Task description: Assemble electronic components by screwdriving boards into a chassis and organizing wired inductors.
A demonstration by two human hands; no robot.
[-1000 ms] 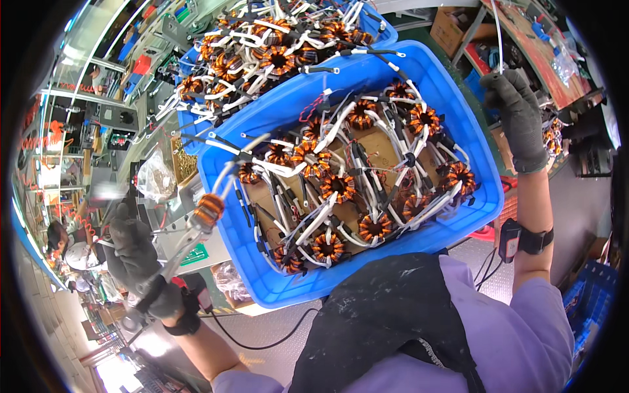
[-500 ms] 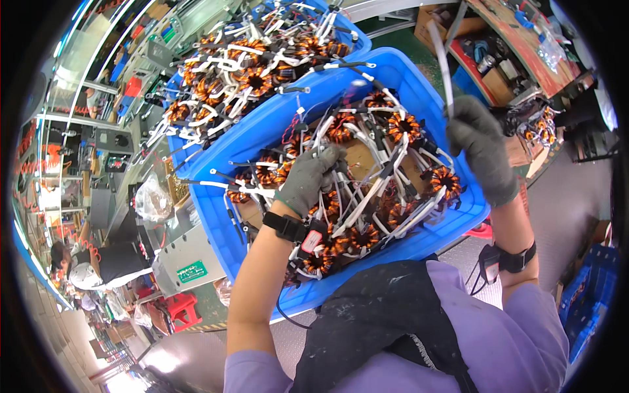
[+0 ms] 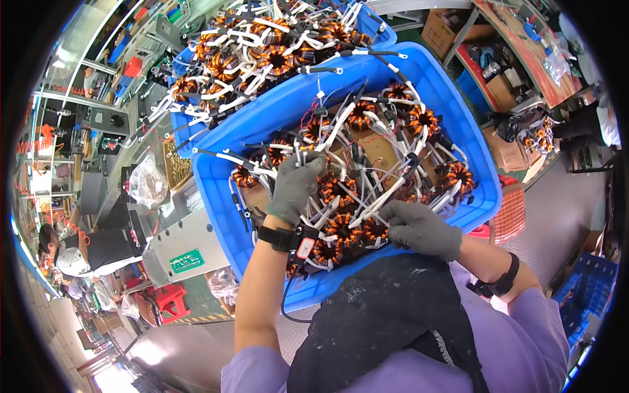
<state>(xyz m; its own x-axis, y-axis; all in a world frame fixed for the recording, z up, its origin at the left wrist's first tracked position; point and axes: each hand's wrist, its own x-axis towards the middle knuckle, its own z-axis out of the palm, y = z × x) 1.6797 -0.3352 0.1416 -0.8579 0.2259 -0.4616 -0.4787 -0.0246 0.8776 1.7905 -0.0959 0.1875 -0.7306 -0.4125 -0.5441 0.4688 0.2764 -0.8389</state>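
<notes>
My left hand [image 3: 296, 188], in a grey glove, is closed on white-sleeved wire leads whose ends poke up past its fingers. It is over the left half of a blue bin [image 3: 216, 196] that holds several toroidal coils [image 3: 341, 229] wound with copper wire, with black and white sleeved leads. My right hand [image 3: 422, 229], gloved in grey too, has its fingers curled together above the bin's near edge. A white lead [image 3: 383, 196] lies right beside its fingertips; what those fingers hold, if anything, is hidden.
A second blue bin [image 3: 383, 29] behind is heaped with similar coils. A brown cardboard piece [image 3: 373, 147] lies among the near bin's coils. Grey metal equipment [image 3: 187, 245] is on the left, and a wooden shelf [image 3: 517, 52] at the far right. A person [image 3: 98, 255] is at the left.
My right hand has come down and left from its raised place right of the bin, where it held up a white lead. My left hand has shifted slightly left, still closed.
</notes>
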